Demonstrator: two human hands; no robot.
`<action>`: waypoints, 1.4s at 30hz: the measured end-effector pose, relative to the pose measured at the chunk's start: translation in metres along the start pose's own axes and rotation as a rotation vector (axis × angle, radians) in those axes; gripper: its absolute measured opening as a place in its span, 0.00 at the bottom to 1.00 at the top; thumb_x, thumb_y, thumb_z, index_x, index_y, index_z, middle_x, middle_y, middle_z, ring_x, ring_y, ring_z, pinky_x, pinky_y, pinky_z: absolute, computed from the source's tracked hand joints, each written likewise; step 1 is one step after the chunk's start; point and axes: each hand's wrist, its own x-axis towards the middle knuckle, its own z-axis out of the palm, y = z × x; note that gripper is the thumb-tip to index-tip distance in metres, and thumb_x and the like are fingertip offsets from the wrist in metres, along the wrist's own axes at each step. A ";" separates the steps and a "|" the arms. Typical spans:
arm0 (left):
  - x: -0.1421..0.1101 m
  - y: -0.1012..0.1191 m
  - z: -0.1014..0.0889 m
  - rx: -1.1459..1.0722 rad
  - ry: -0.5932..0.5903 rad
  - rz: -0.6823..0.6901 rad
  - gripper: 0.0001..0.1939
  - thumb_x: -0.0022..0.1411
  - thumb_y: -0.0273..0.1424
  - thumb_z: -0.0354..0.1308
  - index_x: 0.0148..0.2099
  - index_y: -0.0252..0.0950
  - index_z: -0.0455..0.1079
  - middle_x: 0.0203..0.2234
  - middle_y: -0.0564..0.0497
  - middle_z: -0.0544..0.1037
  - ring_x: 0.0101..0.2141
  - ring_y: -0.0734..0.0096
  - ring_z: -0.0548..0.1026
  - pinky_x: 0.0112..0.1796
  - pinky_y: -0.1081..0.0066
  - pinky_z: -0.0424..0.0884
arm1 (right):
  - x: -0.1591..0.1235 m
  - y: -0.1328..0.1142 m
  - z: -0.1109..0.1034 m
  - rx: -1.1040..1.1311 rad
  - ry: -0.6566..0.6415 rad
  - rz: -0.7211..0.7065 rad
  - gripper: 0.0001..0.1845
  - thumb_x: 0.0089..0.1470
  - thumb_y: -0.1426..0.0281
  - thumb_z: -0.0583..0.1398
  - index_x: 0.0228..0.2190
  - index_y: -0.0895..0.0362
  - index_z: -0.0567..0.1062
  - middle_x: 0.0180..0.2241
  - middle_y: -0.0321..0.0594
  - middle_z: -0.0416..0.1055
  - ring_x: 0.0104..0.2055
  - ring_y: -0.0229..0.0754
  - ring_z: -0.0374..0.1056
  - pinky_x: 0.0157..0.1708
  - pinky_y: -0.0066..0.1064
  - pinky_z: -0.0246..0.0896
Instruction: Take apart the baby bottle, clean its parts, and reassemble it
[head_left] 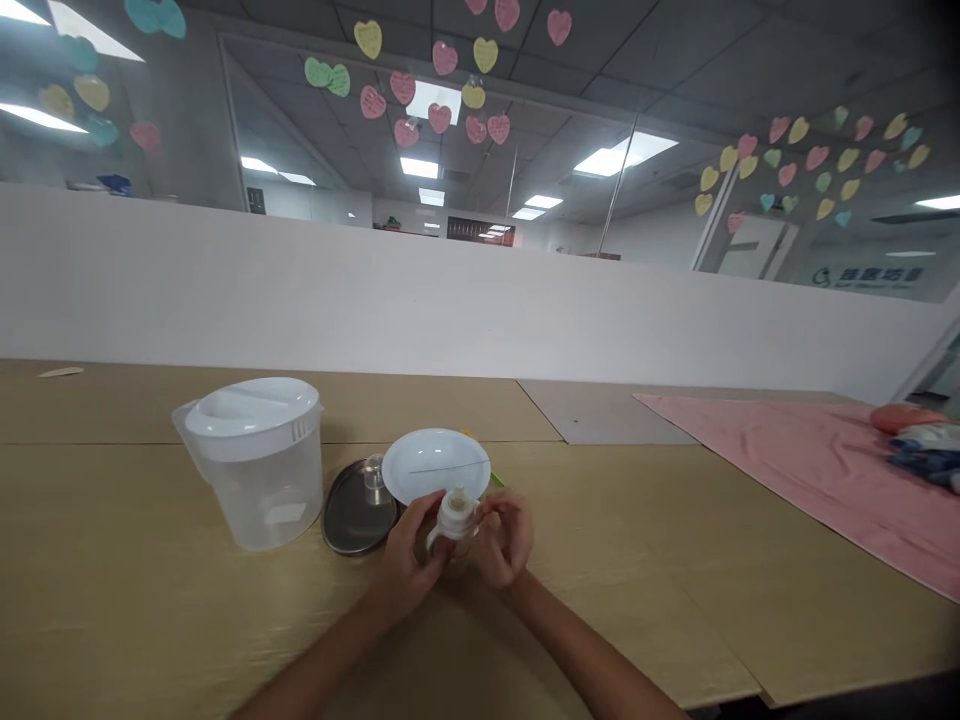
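Note:
My left hand (412,552) is wrapped around the left side of a small baby bottle (456,515). The bottle has a white collar, a translucent teat pointing up and a side handle. On its other side my right hand (507,538) is closed, its fingertips pinched against the bottle's right edge; the exact grip is partly hidden. Just behind the bottle, a white oval dish (416,452) has a thin straight rod (450,467) lying across it. To the left, a dark metal tray (356,518) holds a small clear cup (373,472).
A translucent pitcher (262,490) with a white lid stands left of the tray. Behind the dish, a green strip (498,480) peeks out. Pink cloth (795,465) covers the table's right part, with bundled fabric (926,440) on it. A white partition (420,300) borders the back.

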 end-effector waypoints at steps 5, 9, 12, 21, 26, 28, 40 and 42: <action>0.001 0.005 0.000 -0.027 -0.029 -0.028 0.21 0.58 0.31 0.52 0.54 0.35 0.57 0.47 0.42 0.68 0.47 0.61 0.68 0.48 0.60 0.66 | 0.018 0.003 -0.002 0.188 -0.224 0.025 0.23 0.49 0.58 0.52 0.45 0.55 0.61 0.42 0.47 0.65 0.44 0.49 0.64 0.41 0.41 0.61; 0.002 0.007 0.002 -0.079 -0.018 -0.039 0.20 0.57 0.30 0.52 0.53 0.36 0.58 0.47 0.43 0.68 0.48 0.60 0.68 0.48 0.59 0.65 | 0.022 0.002 -0.005 0.180 -0.348 0.023 0.22 0.49 0.58 0.52 0.44 0.55 0.63 0.40 0.44 0.68 0.42 0.48 0.65 0.42 0.40 0.61; 0.002 0.006 0.002 -0.087 -0.020 -0.047 0.21 0.55 0.28 0.53 0.52 0.36 0.58 0.47 0.44 0.69 0.47 0.60 0.68 0.48 0.59 0.66 | 0.021 0.000 -0.005 0.063 -0.318 -0.027 0.23 0.49 0.58 0.52 0.45 0.56 0.62 0.40 0.45 0.66 0.42 0.47 0.63 0.42 0.40 0.60; 0.000 -0.001 0.001 0.072 -0.061 -0.039 0.29 0.53 0.26 0.53 0.57 0.34 0.51 0.53 0.42 0.64 0.53 0.60 0.64 0.52 0.59 0.61 | 0.022 -0.009 0.000 -0.222 -0.380 -0.045 0.15 0.48 0.59 0.56 0.34 0.57 0.69 0.32 0.40 0.62 0.37 0.44 0.60 0.38 0.38 0.57; 0.000 0.000 -0.002 0.074 -0.126 -0.057 0.28 0.57 0.27 0.50 0.59 0.36 0.48 0.52 0.42 0.66 0.51 0.61 0.66 0.50 0.60 0.63 | 0.018 0.001 -0.005 0.019 -0.362 -0.015 0.24 0.54 0.57 0.49 0.49 0.56 0.61 0.42 0.44 0.64 0.46 0.47 0.61 0.45 0.40 0.55; 0.000 0.000 -0.002 0.054 -0.131 -0.057 0.29 0.57 0.27 0.51 0.59 0.37 0.47 0.52 0.43 0.66 0.51 0.61 0.66 0.49 0.61 0.64 | 0.016 0.005 -0.007 0.061 -0.342 0.012 0.28 0.53 0.54 0.50 0.51 0.56 0.60 0.40 0.43 0.65 0.45 0.47 0.62 0.45 0.39 0.56; 0.000 -0.005 -0.001 0.030 -0.072 -0.002 0.31 0.53 0.24 0.52 0.58 0.38 0.49 0.51 0.45 0.68 0.50 0.66 0.67 0.50 0.65 0.64 | 0.018 -0.009 0.008 -0.163 -0.293 -0.063 0.12 0.50 0.62 0.54 0.33 0.57 0.66 0.31 0.39 0.58 0.35 0.42 0.57 0.35 0.36 0.56; 0.000 -0.006 -0.001 0.048 -0.066 0.048 0.29 0.53 0.24 0.51 0.57 0.38 0.51 0.51 0.46 0.68 0.50 0.66 0.67 0.50 0.67 0.65 | 0.016 -0.009 0.011 -0.190 -0.246 -0.037 0.10 0.50 0.63 0.55 0.32 0.56 0.65 0.30 0.38 0.58 0.34 0.42 0.57 0.34 0.35 0.56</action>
